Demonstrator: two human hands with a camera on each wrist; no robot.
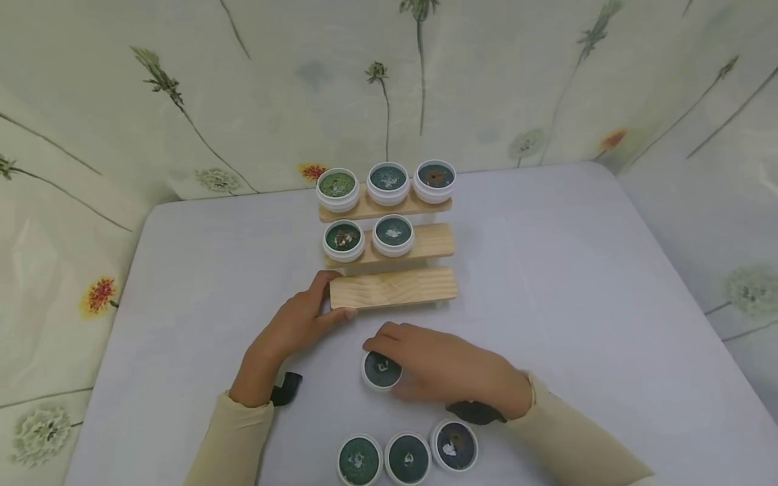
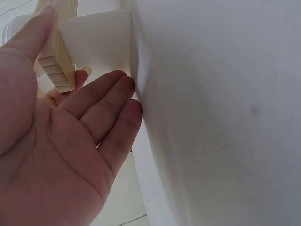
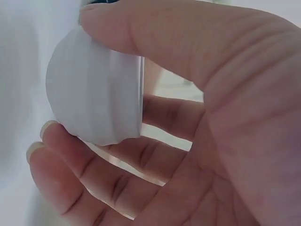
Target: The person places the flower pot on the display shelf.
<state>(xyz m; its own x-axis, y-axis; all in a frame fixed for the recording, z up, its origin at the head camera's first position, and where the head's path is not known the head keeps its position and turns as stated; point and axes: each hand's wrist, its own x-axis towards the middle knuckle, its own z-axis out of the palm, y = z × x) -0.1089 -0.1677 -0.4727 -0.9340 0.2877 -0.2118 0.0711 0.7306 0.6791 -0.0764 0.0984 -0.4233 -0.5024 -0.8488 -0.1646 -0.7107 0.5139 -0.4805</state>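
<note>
My left hand (image 1: 298, 322) grips the left end of the bare lowest step of a three-tier wooden stand (image 1: 395, 289). In the left wrist view, the thumb lies along one face of the wooden board (image 2: 60, 70), a finger is behind it, and the other fingertips touch the white tabletop. In front of the stand my right hand (image 1: 446, 361) holds a small round white pot (image 1: 381, 372) with a dark green, patterned top. Thumb and fingers wrap the ribbed side of that pot (image 3: 94, 89) in the right wrist view.
Three similar pots (image 1: 387, 183) stand on the top step and two pots (image 1: 393, 235) on the middle step. Near the front edge of the view, three more pots (image 1: 408, 459) sit in a row on the white table (image 1: 547, 270). A flower-printed curtain (image 1: 486, 81) hangs behind.
</note>
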